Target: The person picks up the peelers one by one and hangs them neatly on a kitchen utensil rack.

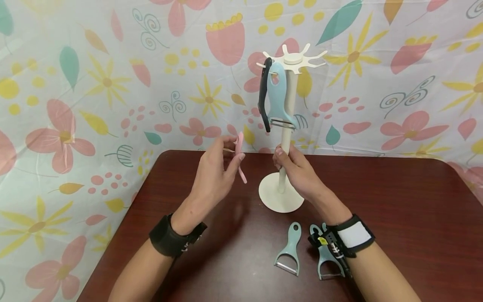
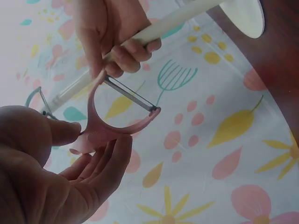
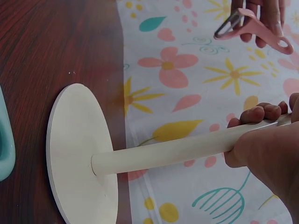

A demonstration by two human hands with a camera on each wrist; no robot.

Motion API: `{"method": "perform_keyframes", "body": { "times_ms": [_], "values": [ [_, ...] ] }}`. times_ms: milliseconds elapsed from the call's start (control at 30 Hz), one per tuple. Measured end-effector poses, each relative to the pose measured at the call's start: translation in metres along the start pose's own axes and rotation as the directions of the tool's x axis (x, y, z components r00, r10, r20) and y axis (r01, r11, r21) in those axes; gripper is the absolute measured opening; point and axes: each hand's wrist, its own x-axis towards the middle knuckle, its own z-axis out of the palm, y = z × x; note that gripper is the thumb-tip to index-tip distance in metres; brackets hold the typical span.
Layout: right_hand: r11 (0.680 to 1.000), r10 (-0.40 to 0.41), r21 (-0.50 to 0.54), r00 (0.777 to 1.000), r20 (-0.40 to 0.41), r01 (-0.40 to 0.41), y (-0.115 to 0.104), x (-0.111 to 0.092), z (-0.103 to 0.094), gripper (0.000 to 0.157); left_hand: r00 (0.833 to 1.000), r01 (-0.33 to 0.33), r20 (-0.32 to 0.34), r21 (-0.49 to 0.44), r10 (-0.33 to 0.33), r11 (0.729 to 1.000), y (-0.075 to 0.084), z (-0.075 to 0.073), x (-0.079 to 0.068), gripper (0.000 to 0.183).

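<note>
My left hand (image 1: 213,174) pinches a pink peeler (image 2: 96,130) between thumb and fingers, left of a white stand (image 1: 291,90). In the left wrist view, the peeler's wide head with its metal blade points away from the palm. My right hand (image 1: 302,174) grips the stand's pole (image 3: 187,147) above the round base (image 3: 77,140). From the stand's hooked top (image 1: 298,60) hang a black peeler (image 1: 263,96) and a light blue peeler (image 1: 277,94), side by side on the left, heads down.
A pale green-blue peeler (image 1: 292,243) lies on the dark wooden table (image 1: 407,209) in front of the stand. More peelers (image 1: 323,254) of similar colour lie to its right, partly hidden under the right wrist strap (image 1: 352,235). Behind the table hangs a flower-patterned cloth (image 1: 151,63).
</note>
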Motion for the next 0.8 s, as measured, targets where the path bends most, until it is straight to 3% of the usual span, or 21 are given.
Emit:
{"method": "perform_keyframes", "body": {
  "times_ms": [600,800],
  "values": [
    [1.0,-0.019,0.0,1.0,0.011,0.019,0.001,0.0,0.0,0.036,0.998,-0.03,-0.067,-0.122,0.022,0.992,0.0,-0.004,0.038,0.041],
    [1.0,-0.016,-0.01,1.0,0.006,0.016,0.001,-0.001,0.0,0.035,0.996,-0.036,-0.091,-0.126,0.025,0.991,0.015,-0.01,0.046,0.04]
  ]
}}
